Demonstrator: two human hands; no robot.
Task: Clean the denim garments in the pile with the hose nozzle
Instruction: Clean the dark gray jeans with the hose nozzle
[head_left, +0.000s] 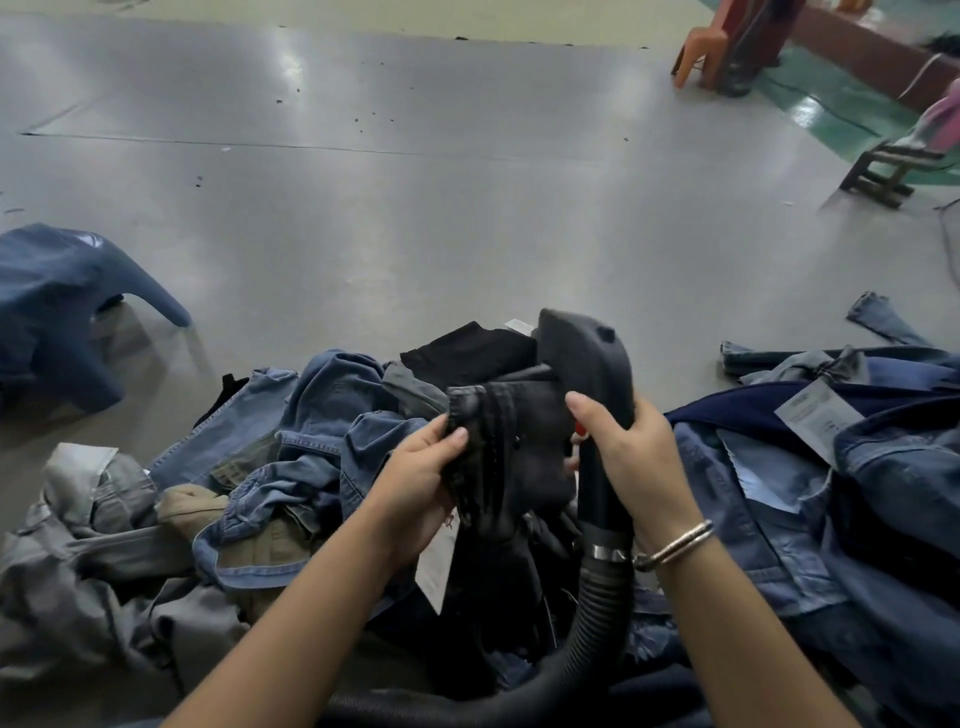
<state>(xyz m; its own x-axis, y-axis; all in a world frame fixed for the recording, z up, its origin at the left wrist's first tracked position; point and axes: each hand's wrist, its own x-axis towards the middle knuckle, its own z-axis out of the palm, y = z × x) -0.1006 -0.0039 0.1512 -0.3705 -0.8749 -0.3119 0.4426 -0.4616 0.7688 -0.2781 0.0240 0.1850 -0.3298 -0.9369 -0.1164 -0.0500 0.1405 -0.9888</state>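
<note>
A grey, glossy work surface (415, 208) fills the view, and heaped garments cover its near edge. Nearest the camera, a black ribbed hose (587, 623) curves up from the bottom of the frame between the two forearms. It joins the black hose nozzle (597, 374), which stands upright with its angled head topmost. The right hand (628, 447) grips the nozzle's neck, fingers curled round it and thumb on the near side; a metal bracelet (675, 545) circles that wrist. Just left of the nozzle, the left hand (421, 467) pinches the edge of a black denim garment (509, 452), thumb on top and fingers tucked behind. The cloth is raised off the pile and touches the nozzle's side.

Beneath and to the left lies the pile of denim garments (311, 441): blue jeans, a khaki piece and grey trousers (104, 545) tangled together. To the right lies a second heap of blue denim (831, 493) with a white paper tag (815, 415) on it. Beyond the hands, a black piece of cloth (467, 353) lies flat on the surface.

Farther left, a blue plastic stool (57, 301) lies tipped on the surface. At the far right stand an orange plastic chair (701, 47) and a dark wooden stool (883, 171), on a green floor (831, 104).
</note>
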